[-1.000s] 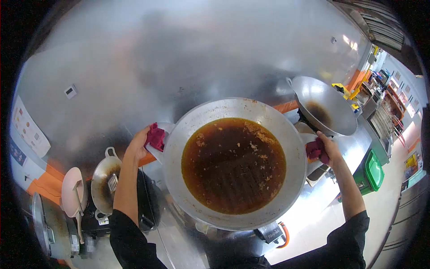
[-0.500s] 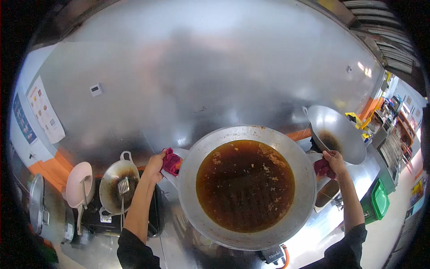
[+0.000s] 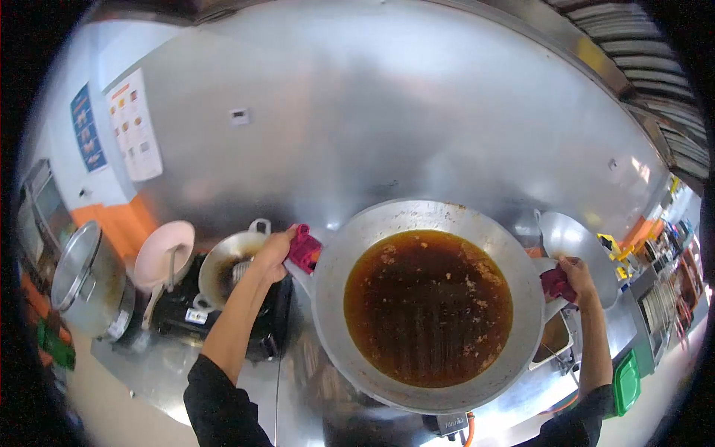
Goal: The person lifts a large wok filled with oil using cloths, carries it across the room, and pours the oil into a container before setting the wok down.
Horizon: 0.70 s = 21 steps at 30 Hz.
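A large grey metal wok [image 3: 333, 328] is held up in front of me, partly filled with dark brown oily liquid [image 3: 428, 313] with pale crumbs floating on it. My left hand [image 3: 274, 253] is closed on its left handle through a dark red cloth [image 3: 305, 249]. On the opposite side, my right hand [image 3: 578, 277] grips the right handle with another red cloth [image 3: 555, 284]. The wok looks nearly level. Its underside is hidden, so I cannot tell whether it touches anything below.
To the left are a smaller wok [image 3: 211, 277] holding a slotted spatula, a pink pan [image 3: 155, 257] and a lidded pot [image 3: 82, 279]. At the right, another wok [image 3: 577, 242] stands behind my hand, near a rectangular metal container [image 3: 557, 339]. A green bin [image 3: 627, 384] is lower right.
The view has turned left, so the wall and stove items appear farther right. Both hands still hold the large wok, which sits slightly farther right in the view.
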Tool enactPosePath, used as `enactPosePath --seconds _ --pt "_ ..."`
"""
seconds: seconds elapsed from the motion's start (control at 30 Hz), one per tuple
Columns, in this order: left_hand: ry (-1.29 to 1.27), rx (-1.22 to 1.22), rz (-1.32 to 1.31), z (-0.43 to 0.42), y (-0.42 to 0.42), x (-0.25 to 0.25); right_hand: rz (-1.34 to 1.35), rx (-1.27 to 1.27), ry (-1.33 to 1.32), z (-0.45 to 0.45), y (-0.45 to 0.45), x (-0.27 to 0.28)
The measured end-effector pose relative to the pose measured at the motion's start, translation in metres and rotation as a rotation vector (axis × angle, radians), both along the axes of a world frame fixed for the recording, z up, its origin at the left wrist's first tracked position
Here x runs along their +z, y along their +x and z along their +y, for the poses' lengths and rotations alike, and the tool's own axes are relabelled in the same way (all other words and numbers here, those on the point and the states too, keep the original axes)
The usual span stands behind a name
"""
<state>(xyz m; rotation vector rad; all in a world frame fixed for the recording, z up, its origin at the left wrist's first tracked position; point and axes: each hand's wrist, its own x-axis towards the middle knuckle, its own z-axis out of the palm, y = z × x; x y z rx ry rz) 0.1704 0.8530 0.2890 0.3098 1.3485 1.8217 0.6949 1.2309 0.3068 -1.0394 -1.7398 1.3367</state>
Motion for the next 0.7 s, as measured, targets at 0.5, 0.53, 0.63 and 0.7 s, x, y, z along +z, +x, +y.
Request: enactPosePath --seconds 0.5,0.53,0.63,0.7 --pt "-0.08 0.276 0.083 -0.144 0.167 0.047 0.006 0.269 -0.135 -0.017 0.007 0.029" --pt "-0.083 0.292 0.101 -0.151 0.187 0.052 -0.004 0.27 -0.122 -0.007 0.01 0.028" --pt "-0.105 0.381 0.145 -0.095 0.273 0.06 0.006 0.325 -0.112 0.086 0.032 0.019" --pt "-0.143 0.473 0.147 -0.088 0.313 0.078 0.044 0.383 -0.136 0.111 0.027 0.022"
